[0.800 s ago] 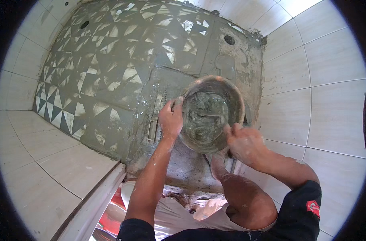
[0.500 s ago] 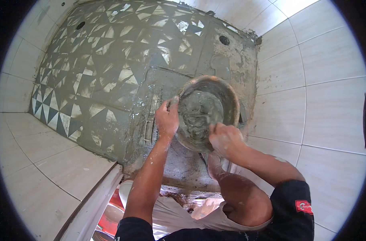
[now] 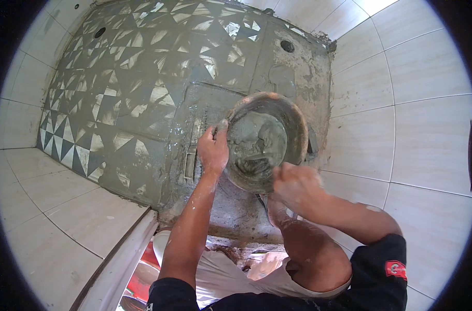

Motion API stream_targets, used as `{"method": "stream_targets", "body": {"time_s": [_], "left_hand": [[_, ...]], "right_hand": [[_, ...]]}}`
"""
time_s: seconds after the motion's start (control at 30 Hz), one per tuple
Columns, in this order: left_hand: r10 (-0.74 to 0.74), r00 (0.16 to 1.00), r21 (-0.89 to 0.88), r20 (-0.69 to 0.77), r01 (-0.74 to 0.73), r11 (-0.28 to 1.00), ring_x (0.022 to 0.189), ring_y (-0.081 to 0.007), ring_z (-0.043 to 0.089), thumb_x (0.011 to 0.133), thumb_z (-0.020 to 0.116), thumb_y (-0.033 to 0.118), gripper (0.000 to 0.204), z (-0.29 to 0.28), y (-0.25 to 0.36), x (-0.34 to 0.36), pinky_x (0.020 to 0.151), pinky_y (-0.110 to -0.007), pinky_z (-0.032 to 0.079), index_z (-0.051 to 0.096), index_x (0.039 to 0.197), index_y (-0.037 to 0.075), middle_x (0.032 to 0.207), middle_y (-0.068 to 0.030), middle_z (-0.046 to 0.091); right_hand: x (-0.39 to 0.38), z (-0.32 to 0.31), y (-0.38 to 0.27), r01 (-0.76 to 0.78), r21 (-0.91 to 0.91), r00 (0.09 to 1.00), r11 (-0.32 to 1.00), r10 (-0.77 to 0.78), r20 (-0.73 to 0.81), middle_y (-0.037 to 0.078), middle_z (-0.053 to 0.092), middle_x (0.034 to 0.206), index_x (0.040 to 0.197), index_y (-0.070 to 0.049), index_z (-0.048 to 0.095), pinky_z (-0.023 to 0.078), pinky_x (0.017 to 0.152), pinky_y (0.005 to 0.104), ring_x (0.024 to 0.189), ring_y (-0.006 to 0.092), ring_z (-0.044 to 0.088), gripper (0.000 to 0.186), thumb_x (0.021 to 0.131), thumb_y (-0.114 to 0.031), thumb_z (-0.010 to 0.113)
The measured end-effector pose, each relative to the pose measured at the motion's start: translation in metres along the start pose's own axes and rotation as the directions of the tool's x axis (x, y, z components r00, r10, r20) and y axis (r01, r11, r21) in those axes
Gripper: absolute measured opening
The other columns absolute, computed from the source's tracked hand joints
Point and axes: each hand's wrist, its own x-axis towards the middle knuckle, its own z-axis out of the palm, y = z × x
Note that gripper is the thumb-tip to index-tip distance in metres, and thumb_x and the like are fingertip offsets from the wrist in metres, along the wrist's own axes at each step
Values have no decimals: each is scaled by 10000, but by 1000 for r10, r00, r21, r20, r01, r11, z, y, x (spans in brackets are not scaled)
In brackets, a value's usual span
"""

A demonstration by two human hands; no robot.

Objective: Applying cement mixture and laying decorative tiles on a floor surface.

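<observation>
Grey wet mortar (image 3: pixel 257 132): in round brown-rimmed basin (image 3: pixel 294 124), near floor's right edge.
Left hand (image 3: pixel 213 150): gripping left rim.
Right hand (image 3: pixel 299 187): curled, lower-right rim; grasp indiscernible.
Wider side: left, triangle-patterned tiles (image 3: pixel 106 106); right, cream-tiled wall (image 3: pixel 363 132).

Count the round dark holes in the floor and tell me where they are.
2: one hole in the patterned tiles toward the far left, another hole in the rough cement beyond the bowl. The bowl could hide more.
</observation>
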Motion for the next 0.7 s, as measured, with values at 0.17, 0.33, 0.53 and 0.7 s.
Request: {"method": "stream_targets", "body": {"time_s": [0.17,0.33,0.53,0.7], "left_hand": [[-53,998,26,16,53,998,761,-248,653,964,638,427,454,1,0,6,742,-377,493,713,1026,-17,853,-179,722],[21,999,70,-50,-18,997,777,-255,663,961,639,436,465,2,-17,7,769,-368,502,728,1044,-12,878,-188,728],[-110,993,-94,37,113,989,825,-161,642,950,682,407,449,1,-22,7,788,-315,495,737,1052,-26,895,-104,742],[-180,975,-394,133,219,893,811,-87,556,958,697,366,396,8,-38,14,752,-262,465,734,989,-27,879,3,682]], "right_hand": [[70,30,24,-31,76,965,997,10,262,128,731,895,1013,-38,714,577,726,445,873,296,719,259,792,-160,658],[60,-28,91,-33,180,910,983,-45,412,155,724,979,1097,-124,707,546,847,476,975,351,687,304,804,-194,665],[20,-111,69,-97,-35,988,995,100,118,112,708,881,984,-117,704,555,764,455,908,309,702,212,779,-160,677],[73,-84,53,155,-272,973,950,-195,-127,73,682,789,834,-62,720,552,649,367,783,243,704,138,718,-133,696]]}}
